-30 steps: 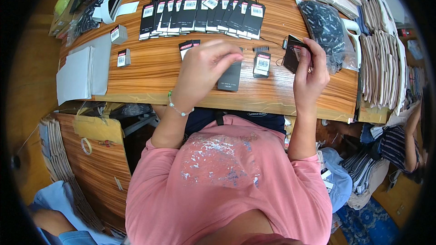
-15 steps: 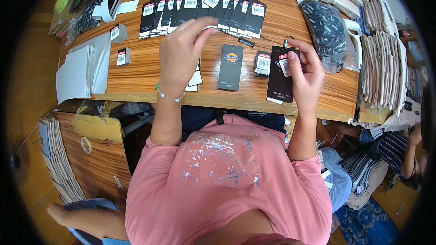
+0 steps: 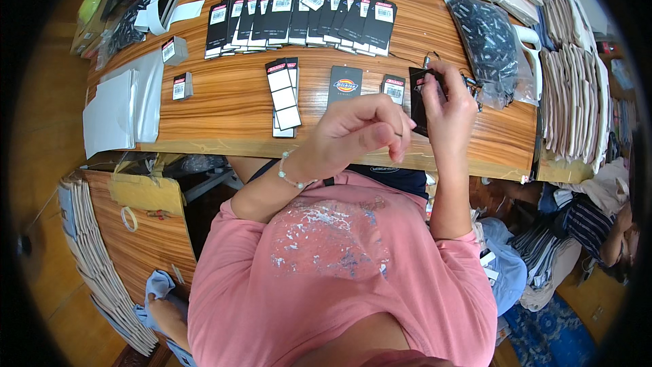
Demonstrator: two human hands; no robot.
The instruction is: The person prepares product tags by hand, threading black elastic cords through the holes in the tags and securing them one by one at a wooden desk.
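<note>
My right hand (image 3: 449,100) grips a black hang tag (image 3: 418,112) near its top, thumb over its front. A dark cord with a small metal-coloured tip rises above those fingers. In front of my body, my left hand (image 3: 363,129) is closed, its curled fingers by the tag's lower left edge; what they hold, if anything, is hidden. It partly covers a black tag (image 3: 345,81) lying flat. Between that tag and the held one sits a small stack of barcode stickers (image 3: 393,88). Farther left lie black tags with white sticker panels (image 3: 282,98).
A row of corded black tags (image 3: 299,20) spans the table's back. White sheets (image 3: 112,112) and small sticker stacks (image 3: 180,87) lie left. At right are a plastic bag of black cords (image 3: 482,44) and folded garments (image 3: 574,102). Another person's hand (image 3: 166,312) touches blue cloth at lower left.
My left hand has come down and right, from near the tag row to beside the held tag. The black cord it was near now lies right of my right hand. White-panelled tags are uncovered.
</note>
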